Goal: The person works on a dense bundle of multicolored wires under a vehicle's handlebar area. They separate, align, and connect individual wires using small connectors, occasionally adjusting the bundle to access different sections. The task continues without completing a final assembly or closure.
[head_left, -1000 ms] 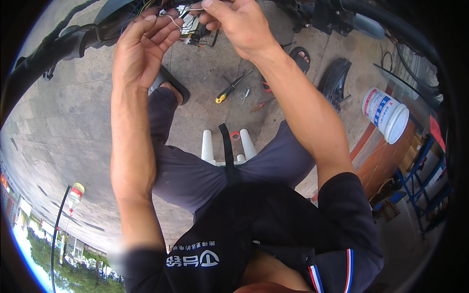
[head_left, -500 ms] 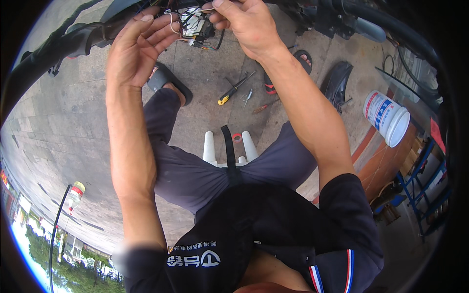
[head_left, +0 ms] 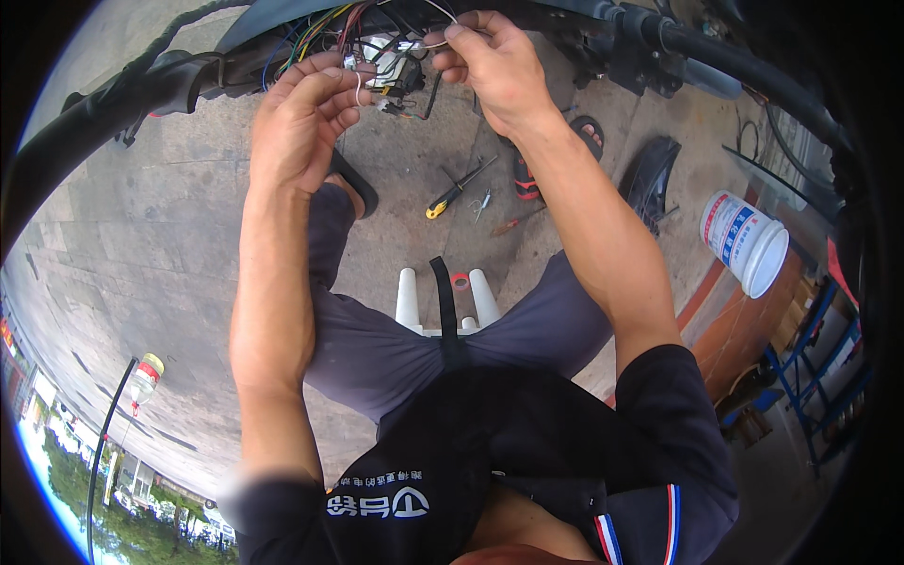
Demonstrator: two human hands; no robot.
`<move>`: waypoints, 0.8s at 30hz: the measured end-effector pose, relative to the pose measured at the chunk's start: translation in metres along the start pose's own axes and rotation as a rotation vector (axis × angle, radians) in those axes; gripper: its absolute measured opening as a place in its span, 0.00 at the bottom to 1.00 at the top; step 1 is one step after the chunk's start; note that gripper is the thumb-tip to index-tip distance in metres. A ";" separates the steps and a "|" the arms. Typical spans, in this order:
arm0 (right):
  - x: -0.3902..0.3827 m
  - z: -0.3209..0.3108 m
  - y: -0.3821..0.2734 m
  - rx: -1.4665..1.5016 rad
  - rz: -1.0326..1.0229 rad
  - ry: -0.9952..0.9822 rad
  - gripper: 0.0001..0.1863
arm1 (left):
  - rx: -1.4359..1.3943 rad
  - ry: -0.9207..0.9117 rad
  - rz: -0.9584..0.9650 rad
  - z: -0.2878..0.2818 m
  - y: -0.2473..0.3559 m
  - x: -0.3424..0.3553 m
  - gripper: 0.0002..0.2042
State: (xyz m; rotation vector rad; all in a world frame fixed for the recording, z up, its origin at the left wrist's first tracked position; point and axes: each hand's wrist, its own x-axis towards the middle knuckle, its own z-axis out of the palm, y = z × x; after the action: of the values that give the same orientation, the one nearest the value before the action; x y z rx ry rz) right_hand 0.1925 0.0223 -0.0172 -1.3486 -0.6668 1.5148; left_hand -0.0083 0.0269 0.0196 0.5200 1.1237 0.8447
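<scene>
Easy does it: you want slack in that thin white wire (head_left: 443,10), far centre, clear of the multicoloured wires (head_left: 316,28). Your right hand (head_left: 499,73) pinches it, thumb against finger; your left hand (head_left: 297,127) curls half open by a white loop (head_left: 359,87), its hold unclear.

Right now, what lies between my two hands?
In the head view, a white component and several thin dark wires show between the left hand and the right hand.
</scene>
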 end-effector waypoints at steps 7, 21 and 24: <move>-0.001 -0.002 0.002 -0.035 -0.014 0.002 0.08 | 0.001 0.056 0.031 0.001 -0.004 0.001 0.14; -0.005 0.004 0.002 -0.030 -0.024 -0.019 0.10 | -0.119 0.142 -0.010 -0.004 -0.006 0.002 0.13; -0.007 0.005 0.002 -0.018 -0.004 -0.050 0.09 | -0.185 0.148 -0.013 -0.008 -0.007 0.005 0.11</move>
State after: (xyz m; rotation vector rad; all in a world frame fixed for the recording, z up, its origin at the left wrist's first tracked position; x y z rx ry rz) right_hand 0.1863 0.0164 -0.0152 -1.3255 -0.7157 1.5465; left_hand -0.0126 0.0268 0.0087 0.2996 1.1683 0.9773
